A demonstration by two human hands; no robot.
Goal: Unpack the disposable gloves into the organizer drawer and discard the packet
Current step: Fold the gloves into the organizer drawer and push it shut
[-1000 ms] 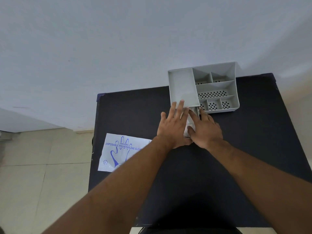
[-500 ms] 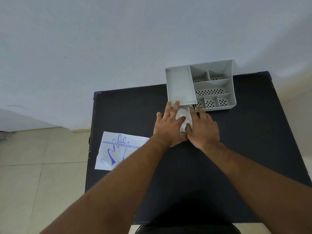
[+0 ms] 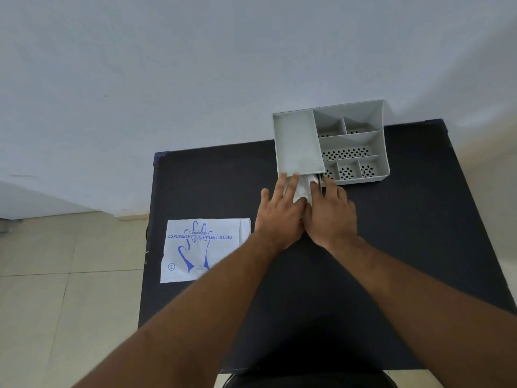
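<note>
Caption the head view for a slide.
Left hand and right hand press gloves at the grey organizer front; the printed packet lies left on the black table.

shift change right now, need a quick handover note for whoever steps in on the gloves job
Left hand: fingers straight, pressing on the gloves.
Right hand: fingers straight, on the same wad beside it.
Gloves: white wad at the drawer in the front of the organizer, partly under both hands; how far in, cannot tell.
Packet: flat at the left edge of the table, overhanging it.
Done: gloves out of the packet.
Left: finish tucking, probably shut the drawer, discard the packet.
</note>
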